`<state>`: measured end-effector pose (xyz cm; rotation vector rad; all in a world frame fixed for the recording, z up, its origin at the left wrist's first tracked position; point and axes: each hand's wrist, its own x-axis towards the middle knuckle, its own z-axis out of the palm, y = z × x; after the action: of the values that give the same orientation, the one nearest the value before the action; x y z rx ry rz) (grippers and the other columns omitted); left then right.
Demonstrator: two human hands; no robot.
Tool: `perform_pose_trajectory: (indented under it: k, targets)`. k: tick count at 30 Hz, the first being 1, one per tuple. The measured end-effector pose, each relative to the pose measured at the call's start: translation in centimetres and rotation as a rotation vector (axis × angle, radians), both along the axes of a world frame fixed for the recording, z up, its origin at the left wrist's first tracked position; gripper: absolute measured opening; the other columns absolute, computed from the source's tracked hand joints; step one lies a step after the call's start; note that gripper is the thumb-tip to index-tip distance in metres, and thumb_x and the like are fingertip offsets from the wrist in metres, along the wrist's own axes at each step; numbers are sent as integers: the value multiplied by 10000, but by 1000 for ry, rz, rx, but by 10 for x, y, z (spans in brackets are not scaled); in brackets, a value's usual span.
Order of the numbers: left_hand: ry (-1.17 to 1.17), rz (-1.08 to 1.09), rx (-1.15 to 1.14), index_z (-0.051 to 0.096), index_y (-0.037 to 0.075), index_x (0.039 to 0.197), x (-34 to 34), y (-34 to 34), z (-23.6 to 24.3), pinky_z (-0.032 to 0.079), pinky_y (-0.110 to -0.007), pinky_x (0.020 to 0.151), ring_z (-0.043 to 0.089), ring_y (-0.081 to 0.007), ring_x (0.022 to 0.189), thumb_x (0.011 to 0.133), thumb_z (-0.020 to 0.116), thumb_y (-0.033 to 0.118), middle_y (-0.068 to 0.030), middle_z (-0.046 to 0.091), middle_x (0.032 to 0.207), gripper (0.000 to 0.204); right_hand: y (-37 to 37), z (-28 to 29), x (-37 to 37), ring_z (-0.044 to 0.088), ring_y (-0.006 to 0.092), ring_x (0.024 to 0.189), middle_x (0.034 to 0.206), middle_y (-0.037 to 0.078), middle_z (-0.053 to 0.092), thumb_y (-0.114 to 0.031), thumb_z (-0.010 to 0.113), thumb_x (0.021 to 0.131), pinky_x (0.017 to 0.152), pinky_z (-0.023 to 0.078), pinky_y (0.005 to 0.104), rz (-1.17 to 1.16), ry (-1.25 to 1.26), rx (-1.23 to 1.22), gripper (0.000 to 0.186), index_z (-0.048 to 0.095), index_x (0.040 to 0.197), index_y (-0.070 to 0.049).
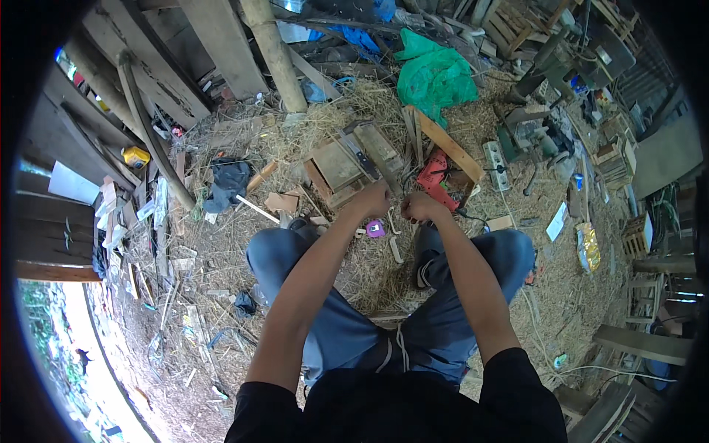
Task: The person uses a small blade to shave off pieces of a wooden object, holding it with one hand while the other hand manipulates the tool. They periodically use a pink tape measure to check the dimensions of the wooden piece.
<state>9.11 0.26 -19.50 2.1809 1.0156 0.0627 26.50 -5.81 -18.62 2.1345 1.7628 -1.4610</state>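
Note:
My left hand [375,198] is closed at the near edge of a wooden board assembly [332,166]. Close to its right, my right hand [420,207] is closed too, fingers curled inward. Whatever either hand may hold is too small or hidden to make out. A long dark-handled tool [363,161], perhaps a knife or chisel, lies across the boards just beyond my left hand. Beyond my right hand rests a red power tool [437,181], its cord trailing toward my right knee. A purple tape measure [375,228] lies on the ground between my feet.
A wooden plank [447,146] leans beside the red tool, with a white power strip [495,164] to its right. Green sheeting [436,72] lies farther back. Black plastic [227,182] sits at left. Wood shavings [214,258] cover the ground; a bamboo post [273,55] stands behind.

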Motion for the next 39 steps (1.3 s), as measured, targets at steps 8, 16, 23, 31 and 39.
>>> perform_pose_trajectory:
  k: [8,16,23,31,39]
  targets:
    - [398,-47,-58,609,-16,951,20,-4,-97,482,-469,807,599,-393,894,771,548,182,-241,609,965,274,-46,-151,5,643,216,592,651,130,639,-187,640,778,553,507,343,-551,214,373,196,633,834,1]
    - [422,428,-205,626,-10,964,62,-19,-191,516,-450,772,623,-369,935,806,614,234,-217,620,1020,290,-49,-240,-18,630,355,838,873,201,643,-285,658,809,735,502,415,-446,2,130,340,601,1003,-13]
    - [263,574,-187,595,5,989,75,-20,-215,497,-436,764,620,-358,915,763,633,249,-203,638,921,335,-85,-325,-43,565,380,994,1110,241,545,-208,633,791,876,462,435,-342,-241,304,479,462,1203,-36]
    - [81,637,65,545,-35,1044,25,-19,-205,477,-483,806,604,-387,925,815,532,192,-254,627,931,322,-49,-232,-1,604,171,718,800,71,625,-9,610,766,621,500,296,-1196,532,426,267,563,1028,19]
    - [40,98,12,610,0,993,-4,2,-86,484,-454,789,612,-395,872,792,575,220,-229,635,923,300,-12,-78,36,606,129,681,819,68,658,-80,651,813,597,497,274,-1121,657,657,192,637,981,12]
